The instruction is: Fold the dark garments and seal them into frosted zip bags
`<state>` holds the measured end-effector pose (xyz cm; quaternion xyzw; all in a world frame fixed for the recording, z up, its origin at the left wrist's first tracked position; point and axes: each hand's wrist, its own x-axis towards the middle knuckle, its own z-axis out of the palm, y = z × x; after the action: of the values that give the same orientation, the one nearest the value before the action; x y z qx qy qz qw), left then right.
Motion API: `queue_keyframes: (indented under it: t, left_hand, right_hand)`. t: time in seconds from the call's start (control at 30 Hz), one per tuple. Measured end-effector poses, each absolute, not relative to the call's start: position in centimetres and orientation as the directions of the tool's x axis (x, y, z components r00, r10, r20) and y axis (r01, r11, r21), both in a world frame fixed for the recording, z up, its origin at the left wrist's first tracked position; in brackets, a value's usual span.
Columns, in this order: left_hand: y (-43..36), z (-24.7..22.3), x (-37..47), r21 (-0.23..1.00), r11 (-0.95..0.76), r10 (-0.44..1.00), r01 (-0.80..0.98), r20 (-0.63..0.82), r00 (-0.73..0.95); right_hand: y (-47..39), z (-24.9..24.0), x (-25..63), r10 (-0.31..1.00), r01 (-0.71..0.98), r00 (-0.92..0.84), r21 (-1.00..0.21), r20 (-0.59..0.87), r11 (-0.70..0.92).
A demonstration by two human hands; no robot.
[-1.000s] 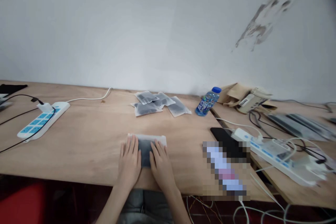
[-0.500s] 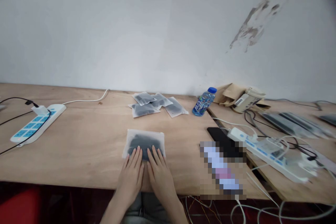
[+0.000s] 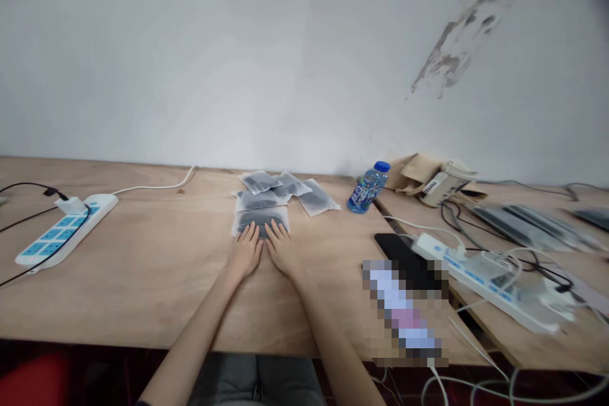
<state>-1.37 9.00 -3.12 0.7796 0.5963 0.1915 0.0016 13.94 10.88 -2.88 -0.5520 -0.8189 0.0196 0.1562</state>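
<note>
A frosted plastic pouch (image 3: 259, 219) with something dark inside lies flat on the wooden table (image 3: 157, 266). My left hand (image 3: 244, 252) and my right hand (image 3: 282, 249) rest side by side, palms down, fingertips on the pouch's near edge. The pouch touches a small pile of similar pouches (image 3: 285, 190) near the wall. Neither hand grips anything.
A white and blue power strip (image 3: 64, 228) with cables lies at the left. At the right are a small water bottle (image 3: 366, 188), brown paper bags (image 3: 428, 174), a black phone (image 3: 404, 254), another power strip (image 3: 480, 276), tangled cables and a pixelated patch.
Both arms have stretched out and slid the pouch away from the table's front edge up to the pile by the wall. The fingers moved from covering the pouch to its near edge.
</note>
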Motion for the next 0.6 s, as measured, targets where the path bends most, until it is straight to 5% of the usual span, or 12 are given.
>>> queue_keyframes:
  t: [0.43, 0.6]
  left_hand:
    - [12.0, -3.2, -0.7, 0.305, -0.273, 0.908, 0.912, 0.396, 0.14]
    - [11.3, -2.1, -0.5, 0.401, -0.213, 0.9, 0.891, 0.437, 0.018]
  right_hand:
    - [13.9, -3.4, 13.4, 0.883, 0.898, -0.307, -0.198, 0.356, 0.392]
    - [13.6, -3.0, 13.4, 0.801, 0.847, -0.251, -0.278, 0.544, 0.454]
